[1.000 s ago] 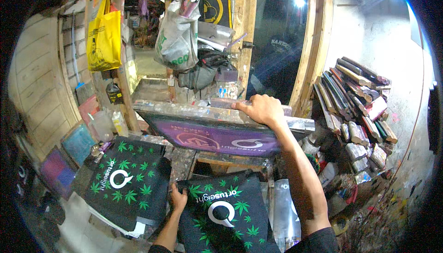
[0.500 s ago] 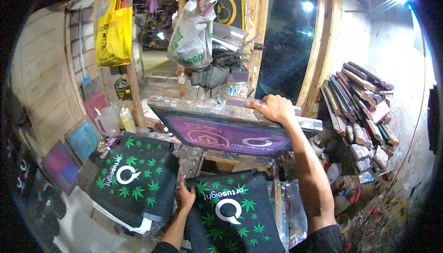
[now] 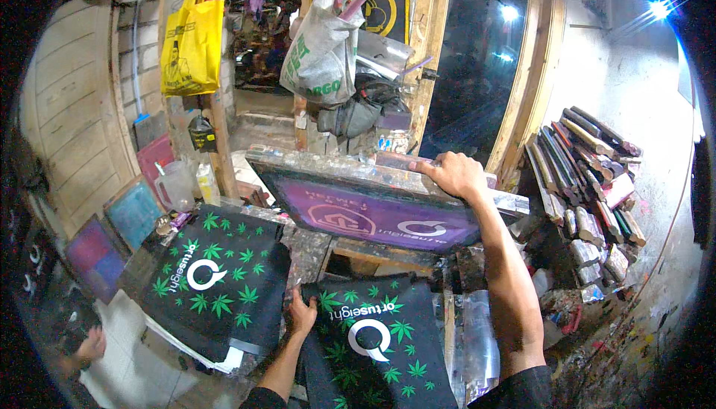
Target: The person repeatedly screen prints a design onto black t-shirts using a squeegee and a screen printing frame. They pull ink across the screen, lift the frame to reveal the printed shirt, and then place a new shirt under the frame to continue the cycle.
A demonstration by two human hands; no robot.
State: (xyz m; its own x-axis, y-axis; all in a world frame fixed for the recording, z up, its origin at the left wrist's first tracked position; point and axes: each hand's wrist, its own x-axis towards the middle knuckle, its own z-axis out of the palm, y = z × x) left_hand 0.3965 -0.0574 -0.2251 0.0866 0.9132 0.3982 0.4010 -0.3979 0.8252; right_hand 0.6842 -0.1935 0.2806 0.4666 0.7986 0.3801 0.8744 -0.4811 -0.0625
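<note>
My right hand (image 3: 453, 172) is closed over the top of the raised screen-printing frame (image 3: 302, 167), whose purple mesh shows pale designs. My left hand (image 3: 303, 310) pinches the upper left edge of a black fabric piece (image 3: 418, 345) printed with green leaves and a white logo, lying below the raised frame. Another such printed piece (image 3: 253, 260) lies to the left, on pale sheets (image 3: 236, 358).
Another person's hand (image 3: 91, 343) is at the lower left. Screens (image 3: 130, 211) lean at left beside a plastic jug (image 3: 177, 181). Yellow (image 3: 186, 51) and gray bags (image 3: 313, 58) hang behind. Wooden squeegees (image 3: 578, 170) are piled at right, near a glass door (image 3: 466, 73).
The view has shifted, so the surroundings sit further right. Another person's hand has appeared at the lower left. My hands keep their holds on the frame and the fabric.
</note>
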